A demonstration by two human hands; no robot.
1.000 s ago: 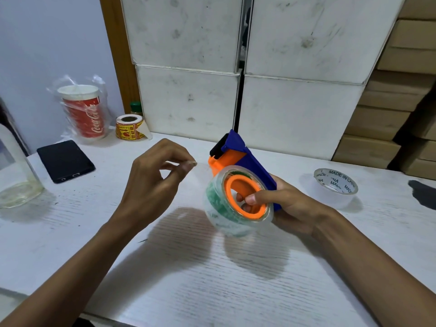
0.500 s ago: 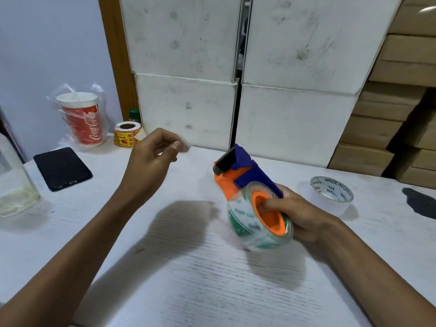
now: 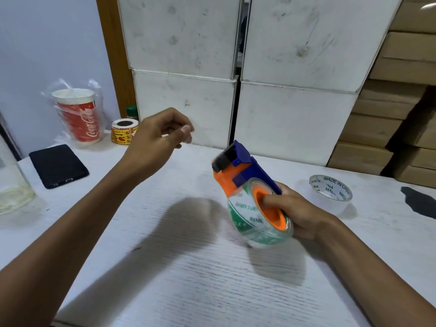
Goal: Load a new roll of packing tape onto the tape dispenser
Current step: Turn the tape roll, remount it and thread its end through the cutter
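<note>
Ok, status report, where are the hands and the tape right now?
Right hand grips dispenser, new tape roll seated on orange hub. Left hand raised, fingertips pinched, possibly on clear tape end. Nothing blocking.

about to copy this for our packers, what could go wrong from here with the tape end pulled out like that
1. The left hand pinches something barely visible, likely the clear tape end; stretched in air, it could fold and stick to itself.
2. The right hand alone grips the tape dispenser by the roll; a hard pull might twist it.
3. The serrated blade sits exposed near the pull path.

"Coca-Cola" on red cup [image 3: 79, 116], "MADE IN CHINA" inside spare tape roll [image 3: 330, 191]
</note>
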